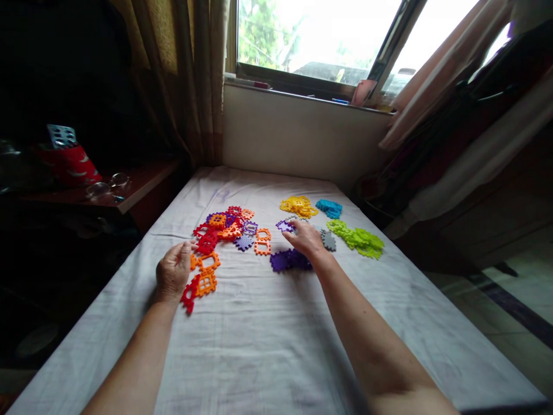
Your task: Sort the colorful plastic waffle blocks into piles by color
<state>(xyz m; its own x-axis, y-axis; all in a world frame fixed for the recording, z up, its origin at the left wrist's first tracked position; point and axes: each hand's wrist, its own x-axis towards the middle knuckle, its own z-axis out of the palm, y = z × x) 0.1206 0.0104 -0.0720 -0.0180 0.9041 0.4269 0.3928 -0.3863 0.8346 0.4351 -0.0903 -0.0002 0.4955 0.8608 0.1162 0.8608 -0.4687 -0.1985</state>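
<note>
Flat plastic interlocking pieces lie on a white cloth-covered table [259, 334]. My left hand [173, 272] rests with curled fingers at the left edge of a mixed heap of red, orange and purple pieces [224, 227], touching an orange piece [206, 262]. My right hand [306, 237] reaches forward with its fingers pinched on a purple piece [285, 225]. Just below that hand sits a stack of purple pieces [287, 260]. A grey piece [328, 240] lies to its right.
Sorted piles sit farther back: yellow [298, 206], blue [329, 208], green [358, 237]. A wall and window sill [302, 92] stand behind the table. A dark side shelf [108, 193] with glasses and a red object is at left; curtains hang on both sides.
</note>
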